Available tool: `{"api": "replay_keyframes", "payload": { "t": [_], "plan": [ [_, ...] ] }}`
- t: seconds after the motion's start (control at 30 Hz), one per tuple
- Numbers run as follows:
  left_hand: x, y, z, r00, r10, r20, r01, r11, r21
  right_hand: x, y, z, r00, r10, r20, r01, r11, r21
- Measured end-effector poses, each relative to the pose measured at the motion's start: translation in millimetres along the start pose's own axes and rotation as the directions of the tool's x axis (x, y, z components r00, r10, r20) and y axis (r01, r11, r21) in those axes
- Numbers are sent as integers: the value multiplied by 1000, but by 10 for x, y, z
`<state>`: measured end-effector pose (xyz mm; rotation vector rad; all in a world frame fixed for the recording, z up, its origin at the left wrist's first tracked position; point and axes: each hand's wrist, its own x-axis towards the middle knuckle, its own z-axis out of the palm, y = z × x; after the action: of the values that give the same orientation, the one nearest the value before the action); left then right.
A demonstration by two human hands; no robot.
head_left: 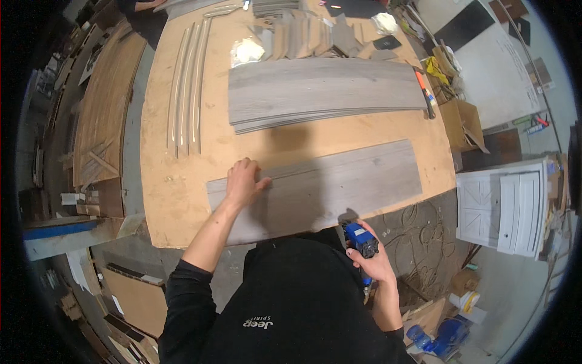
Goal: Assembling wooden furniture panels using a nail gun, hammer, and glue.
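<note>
A long grey wood-look plank point(357, 176) lies at a slant along the table's near edge. My left hand point(244, 183) rests on its left part, fingers stretched over the far edge and thumb apart; it holds nothing. With my right hand point(377, 264) I grip a blue and black nail gun point(362, 239), its nose at the plank's near edge, right of the middle. Whether the nose touches the plank I cannot tell. A blue fitting shows below the gun's grip. Beyond the plank is a neat stack of similar grey planks point(327, 91).
The tan worktable point(163, 200) carries thin strips point(188, 91) at left, cut pieces point(315, 36) at the back and an orange-handled tool point(422, 88) at right. A coiled hose point(424, 236) lies on the floor beside a white cabinet point(503, 206). Another person point(142, 18) stands far left.
</note>
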<state>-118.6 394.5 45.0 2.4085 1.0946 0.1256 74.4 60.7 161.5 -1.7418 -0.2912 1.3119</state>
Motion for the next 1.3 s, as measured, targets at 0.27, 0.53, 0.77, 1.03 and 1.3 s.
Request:
{"api": "replay_keyframes", "payload": {
  "t": [0.27,0.53,0.77,1.03,1.3],
  "plan": [
    [-211,-89,-164,995,-89,52,97,980,-172,437,-520,628,985,-104,134,131,969,-211],
    [340,-691,-660,587,197,785,341,819,-461,685,-1235,1518,891,-260,371,439,700,-563],
    [478,-806,-818,301,368,880,712,527,-464,796,-1386,1922,846,-152,511,494,581,-647],
    [444,-866,-728,368,370,853,683,515,-518,805,-1337,1956,848,-152,507,509,498,-702],
    [384,-831,-786,434,327,839,600,590,-540,761,-1257,1945,836,-182,517,535,481,-695]
  ]
}}
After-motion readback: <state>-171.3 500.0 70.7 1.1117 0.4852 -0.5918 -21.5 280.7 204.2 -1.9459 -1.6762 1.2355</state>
